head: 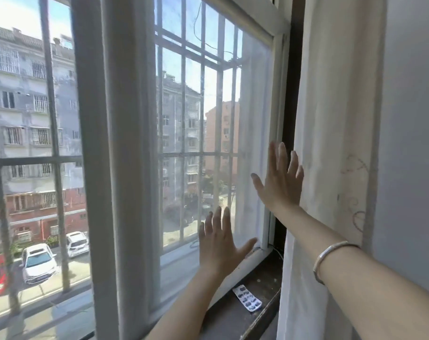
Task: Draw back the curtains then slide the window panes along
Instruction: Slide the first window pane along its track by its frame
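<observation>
A white-framed sliding window pane (184, 106) fills the middle, its thick left stile (125, 143) standing near the centre-left. My left hand (219, 244) lies flat on the glass low down near the pane's bottom right corner, fingers spread. My right hand (281, 182) presses flat, fingers apart, higher up by the pane's right stile (277, 119). A silver bangle (331, 258) is on my right forearm. The cream curtain (336, 143) hangs bunched at the right, beside my right hand. To the left of the stile the opening (37, 143) looks out through bars.
A dark window sill (262, 285) runs below the pane, with a blister pack of pills (247, 298) lying on it. Outside are metal security bars (51, 94), apartment blocks and parked cars. A pale wall (414, 119) stands right of the curtain.
</observation>
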`<control>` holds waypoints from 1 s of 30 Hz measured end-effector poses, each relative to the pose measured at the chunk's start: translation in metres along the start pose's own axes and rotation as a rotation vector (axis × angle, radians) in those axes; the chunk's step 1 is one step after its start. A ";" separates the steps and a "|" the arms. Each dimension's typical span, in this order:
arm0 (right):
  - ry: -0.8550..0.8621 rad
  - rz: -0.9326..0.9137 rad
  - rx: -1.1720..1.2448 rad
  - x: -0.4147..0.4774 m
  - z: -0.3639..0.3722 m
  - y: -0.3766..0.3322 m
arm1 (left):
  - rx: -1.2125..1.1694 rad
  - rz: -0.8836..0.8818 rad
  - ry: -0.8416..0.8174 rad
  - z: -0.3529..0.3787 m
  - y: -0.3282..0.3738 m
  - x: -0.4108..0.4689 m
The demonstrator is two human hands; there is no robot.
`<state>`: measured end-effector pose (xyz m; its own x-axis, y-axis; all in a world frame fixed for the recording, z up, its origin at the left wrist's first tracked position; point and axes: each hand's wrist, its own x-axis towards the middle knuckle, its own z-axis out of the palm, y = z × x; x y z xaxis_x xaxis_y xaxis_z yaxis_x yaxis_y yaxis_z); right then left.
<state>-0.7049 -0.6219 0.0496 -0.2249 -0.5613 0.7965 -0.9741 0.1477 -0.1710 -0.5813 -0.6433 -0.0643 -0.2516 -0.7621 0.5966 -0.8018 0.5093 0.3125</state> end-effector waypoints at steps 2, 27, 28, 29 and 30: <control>-0.004 -0.025 0.031 -0.002 0.000 -0.018 | 0.016 -0.017 0.031 -0.013 -0.014 -0.009; 0.000 -0.604 0.638 -0.047 -0.050 -0.291 | 0.427 -0.521 0.409 -0.204 -0.158 -0.156; -0.001 -0.630 0.659 -0.055 -0.056 -0.303 | 0.428 -0.538 0.428 -0.213 -0.163 -0.165; -0.002 -0.651 0.673 -0.062 -0.060 -0.312 | 0.428 -0.556 0.442 -0.220 -0.167 -0.173; -0.002 -0.668 0.685 -0.070 -0.063 -0.323 | 0.429 -0.570 0.449 -0.229 -0.172 -0.181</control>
<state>-0.3737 -0.5789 0.0860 0.3830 -0.3584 0.8514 -0.7021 -0.7119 0.0162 -0.2742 -0.5013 -0.0569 0.4208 -0.5790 0.6983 -0.9000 -0.1703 0.4012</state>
